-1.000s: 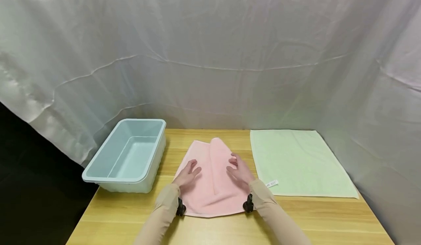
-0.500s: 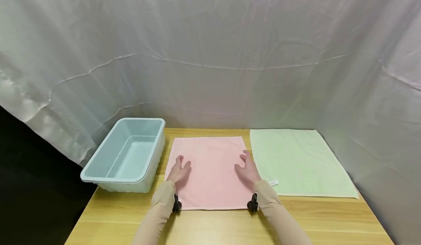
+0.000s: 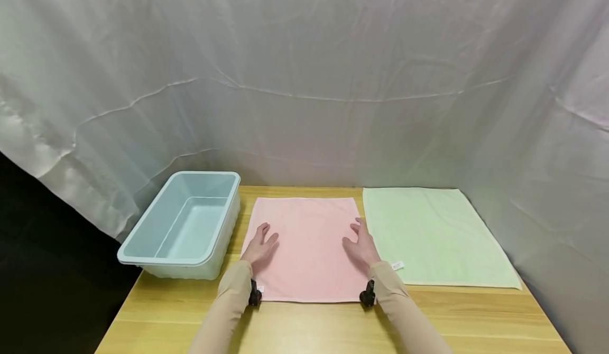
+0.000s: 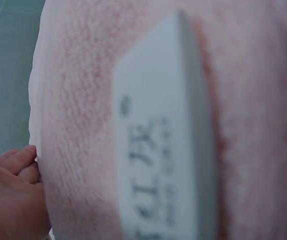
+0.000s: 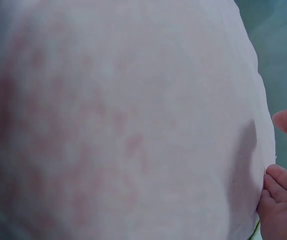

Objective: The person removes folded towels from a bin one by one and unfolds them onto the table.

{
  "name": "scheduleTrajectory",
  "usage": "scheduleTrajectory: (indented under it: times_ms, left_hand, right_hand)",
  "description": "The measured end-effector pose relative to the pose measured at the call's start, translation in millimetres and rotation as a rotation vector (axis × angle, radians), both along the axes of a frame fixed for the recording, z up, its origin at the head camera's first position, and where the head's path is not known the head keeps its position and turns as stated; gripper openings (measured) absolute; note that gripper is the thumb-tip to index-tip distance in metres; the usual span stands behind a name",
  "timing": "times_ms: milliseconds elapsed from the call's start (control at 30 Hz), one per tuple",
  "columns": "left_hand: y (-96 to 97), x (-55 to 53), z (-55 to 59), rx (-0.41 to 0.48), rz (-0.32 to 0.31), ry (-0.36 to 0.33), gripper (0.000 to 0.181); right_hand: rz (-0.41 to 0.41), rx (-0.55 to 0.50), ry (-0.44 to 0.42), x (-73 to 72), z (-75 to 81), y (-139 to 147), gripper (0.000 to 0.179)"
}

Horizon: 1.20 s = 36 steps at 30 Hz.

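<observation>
A pink towel lies flat and nearly square in front of me. Over its left edge is my left hand, thumb and fingers apart with nothing between them. My right hand is at the opposite edge in the same loose shape. Both wrist views have the fingertips beside the towel's border, with the thumb held away from it. A white label with printed characters fills the middle of the left wrist view, on the pink cloth. The right wrist view is mostly blurred pink fabric.
To the left stands a light blue plastic tub with nothing seen inside. A pale green towel is spread out at the right, close to the right hand. Grey curtain hangs behind the wooden table.
The pink towel was narrowed with raised folds a second ago and is now spread flat. My hands have moved apart toward its side edges. A white label now shows beside the left wrist.
</observation>
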<state>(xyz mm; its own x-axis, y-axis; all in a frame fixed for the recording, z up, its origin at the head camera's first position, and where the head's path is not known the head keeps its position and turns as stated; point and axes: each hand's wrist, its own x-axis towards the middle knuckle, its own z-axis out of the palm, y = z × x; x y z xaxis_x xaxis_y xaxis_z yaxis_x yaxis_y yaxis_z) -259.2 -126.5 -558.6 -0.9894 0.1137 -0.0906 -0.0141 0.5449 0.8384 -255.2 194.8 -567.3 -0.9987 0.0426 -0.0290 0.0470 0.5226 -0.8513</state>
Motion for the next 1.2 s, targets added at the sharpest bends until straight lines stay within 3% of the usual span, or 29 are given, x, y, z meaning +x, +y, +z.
scheduleTrajectory:
  times_ms: [800, 1200]
  left_hand:
    - [7.6, -21.5, 0.4, 0.049, -0.022, 0.013, 0.068]
    - [7.7, -23.1, -2.0, 0.071, -0.010, -0.013, 0.070]
  right_hand:
    - [-0.009, 0.026, -0.065, -15.4, 2.0, 5, 0.077]
    - [-0.004, 0.001, -0.039, -18.8, -2.4, 7, 0.076]
